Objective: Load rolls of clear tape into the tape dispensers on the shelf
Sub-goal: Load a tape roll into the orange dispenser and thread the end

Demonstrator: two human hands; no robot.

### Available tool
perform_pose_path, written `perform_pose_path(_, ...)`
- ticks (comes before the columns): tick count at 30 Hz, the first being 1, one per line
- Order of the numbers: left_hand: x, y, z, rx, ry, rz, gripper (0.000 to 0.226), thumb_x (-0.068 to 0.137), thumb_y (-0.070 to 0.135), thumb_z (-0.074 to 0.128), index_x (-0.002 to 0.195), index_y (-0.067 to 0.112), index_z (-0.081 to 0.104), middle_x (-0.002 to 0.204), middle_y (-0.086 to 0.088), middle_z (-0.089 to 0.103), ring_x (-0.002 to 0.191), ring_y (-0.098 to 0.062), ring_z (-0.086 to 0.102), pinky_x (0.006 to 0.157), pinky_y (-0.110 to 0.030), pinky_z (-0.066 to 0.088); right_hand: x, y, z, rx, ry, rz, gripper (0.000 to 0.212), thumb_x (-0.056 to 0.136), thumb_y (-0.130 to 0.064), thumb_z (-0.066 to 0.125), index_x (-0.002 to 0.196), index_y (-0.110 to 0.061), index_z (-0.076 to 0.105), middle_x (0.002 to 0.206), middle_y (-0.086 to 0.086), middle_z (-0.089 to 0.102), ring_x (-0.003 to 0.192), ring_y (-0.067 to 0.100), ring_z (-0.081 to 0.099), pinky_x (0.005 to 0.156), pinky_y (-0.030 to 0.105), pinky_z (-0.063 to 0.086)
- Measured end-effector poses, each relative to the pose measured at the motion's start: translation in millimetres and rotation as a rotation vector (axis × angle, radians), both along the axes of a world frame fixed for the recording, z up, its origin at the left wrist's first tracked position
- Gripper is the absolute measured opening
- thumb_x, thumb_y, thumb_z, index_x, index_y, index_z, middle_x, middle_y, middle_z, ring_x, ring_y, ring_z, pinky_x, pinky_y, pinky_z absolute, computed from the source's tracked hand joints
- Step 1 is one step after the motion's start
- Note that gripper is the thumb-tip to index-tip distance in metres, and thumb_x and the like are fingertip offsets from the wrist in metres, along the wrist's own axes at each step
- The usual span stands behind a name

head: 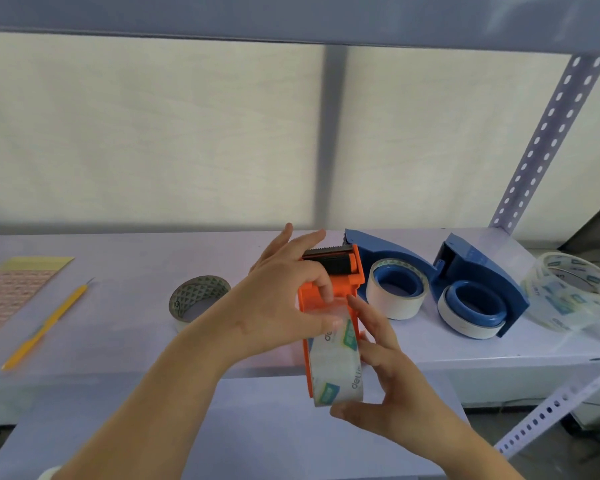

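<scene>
Head view, left fingers [321, 289]: curled down over the top of the orange dispenser [329, 289], the thumb pressing the clear strip flat against its upper face; index and middle finger stretch past the black toothed roller end.
Left hand [284, 299]: closed on the dispenser, palm to its left side, steadying it just above the front edge of the shelf [118, 306].
Right fingers [364, 317]: one fingertip touches the right edge of the tape where it leaves the roll; the rest bend under the roll, thumb at its bottom.
Right hand [385, 368]: cupped around the clear tape roll [336, 362], which sits in the near end of the dispenser. Whether the roll is fully seated on its hub I cannot tell, as the hand covers it.
Key relation: the dispenser's long axis runs away from the person, roll at the near end, cutter at the far end; the free tape end lies between the two hands and must travel forward, toward the roller. The left thumb is nearer to it.
Further out: two blue dispensers [395, 261] [478, 278] stand to the right, each already holding a white roll.
Spare rolls: a patterned one [198, 299] lies to the left, a clear one [575, 292] at far right.
Far left: a yellow craft knife [45, 323] beside a patterned pad [11, 292].
</scene>
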State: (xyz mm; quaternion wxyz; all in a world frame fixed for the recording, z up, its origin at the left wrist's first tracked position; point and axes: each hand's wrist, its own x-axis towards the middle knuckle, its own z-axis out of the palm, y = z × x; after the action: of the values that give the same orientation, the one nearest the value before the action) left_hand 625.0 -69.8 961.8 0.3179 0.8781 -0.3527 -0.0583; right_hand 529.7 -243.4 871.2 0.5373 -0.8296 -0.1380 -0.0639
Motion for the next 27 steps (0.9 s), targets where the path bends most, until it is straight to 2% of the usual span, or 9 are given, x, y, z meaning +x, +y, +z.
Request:
perform_pose_path(2,-1.2,0.7,-0.1,-0.023,-0.023,0.015,0.027,0.072,0.042,0.077,0.093,0.036,0.061,0.157,0.025,0.013,0.145,0.004,-0.015,0.118,-0.035,0.011,-1.0,0.2,-0.6,0.005,0.011,0.004,0.045,0.067,-0.016,0.086,0.108,-0.028,0.072,0.157,-0.023,0.013,0.145,0.000,0.018,0.110,0.028,0.032)
perform_pose_path(5,-6.4,4.3,-1.6,-0.078,-0.134,0.005,0.033,0.070,0.048,0.076,0.095,0.038,0.058,0.157,0.027,0.011,0.143,0.008,-0.017,0.114,-0.028,0.011,-1.8,0.6,-0.3,0.007,0.020,0.000,0.049,0.067,-0.016,0.086,0.111,-0.032,0.071,0.157,-0.024,0.013,0.145,-0.001,0.018,0.108,0.019,0.034)
perform_pose_path(9,-12.8,7.8,-8.2,0.015,-0.285,-0.012,0.035,0.064,0.059,0.075,0.083,0.034,0.061,0.157,0.026,0.010,0.142,0.006,-0.021,0.112,-0.022,-0.003,-2.0,1.5,1.1,-0.023,0.019,-0.009,0.047,0.067,-0.014,0.086,0.107,-0.033,0.072,0.158,-0.022,0.013,0.146,0.000,0.016,0.109,0.020,0.033)
perform_pose_path(12,-12.6,6.3,-13.7,0.042,-0.329,-0.002,0.036,0.064,0.064,0.070,0.078,0.032,0.063,0.157,0.023,0.014,0.143,0.004,-0.022,0.111,-0.017,-0.013,-2.8,2.9,2.6,-0.026,0.022,-0.022,0.047,0.066,-0.013,0.086,0.107,-0.034,0.072,0.156,-0.025,0.014,0.144,-0.005,0.018,0.102,0.008,0.033)
perform_pose_path(17,-10.7,3.3,-15.3,0.020,-0.316,0.009,0.025,0.076,0.055,0.067,0.076,0.031,0.070,0.157,0.021,0.020,0.144,0.004,-0.017,0.106,-0.008,-0.021,-3.5,4.3,3.8,-0.023,0.027,-0.015,0.048,0.067,-0.012,0.085,0.109,-0.032,0.071,0.156,-0.024,0.014,0.143,-0.008,0.017,0.099,0.004,0.032)
perform_pose_path(20,-10.4,4.6,-15.4,0.040,-0.367,-0.037,0.020,0.082,0.050,0.064,0.078,0.031,0.072,0.157,0.017,0.025,0.147,-0.002,-0.012,0.112,-0.014,-0.016,-3.0,5.2,2.9,-0.027,0.024,-0.015,0.048,0.067,-0.014,0.085,0.108,-0.034,0.071,0.156,-0.023,0.015,0.142,-0.008,0.017,0.100,0.005,0.032)
perform_pose_path(22,-9.5,4.2,-18.2,0.034,-0.485,-0.079,0.022,0.086,0.045,0.058,0.076,0.030,0.071,0.152,0.010,0.037,0.149,-0.012,0.001,0.120,-0.024,-0.004,-2.6,6.0,1.4,-0.027,0.019,-0.022,0.048,0.067,-0.016,0.085,0.107,-0.037,0.071,0.155,-0.023,0.016,0.142,-0.008,0.018,0.103,0.006,0.031)
perform_pose_path(24,-8.8,2.0,-21.6,0.026,-0.606,-0.104,0.025,0.087,0.039,0.055,0.072,0.026,0.069,0.143,0.006,0.049,0.146,-0.018,0.017,0.120,-0.036,0.008,-2.0,6.9,-0.6,-0.024,0.007,-0.031,0.046,0.067,-0.015,0.084,0.105,-0.036,0.071,0.155,-0.022,0.017,0.142,-0.007,0.020,0.103,0.008,0.031)
perform_pose_path(27,-7.2,0.0,-24.4,0.060,-0.733,-0.140,0.018,0.088,0.029,0.063,0.073,0.019,0.067,0.132,0.003,0.057,0.139,-0.019,0.031,0.118,-0.042,0.020,-0.7,8.1,-1.9,-0.030,-0.013,-0.038,0.043,0.068,-0.012,0.083,0.105,-0.030,0.070,0.155,-0.017,0.020,0.142,-0.006,0.021,0.100,0.006,0.033)
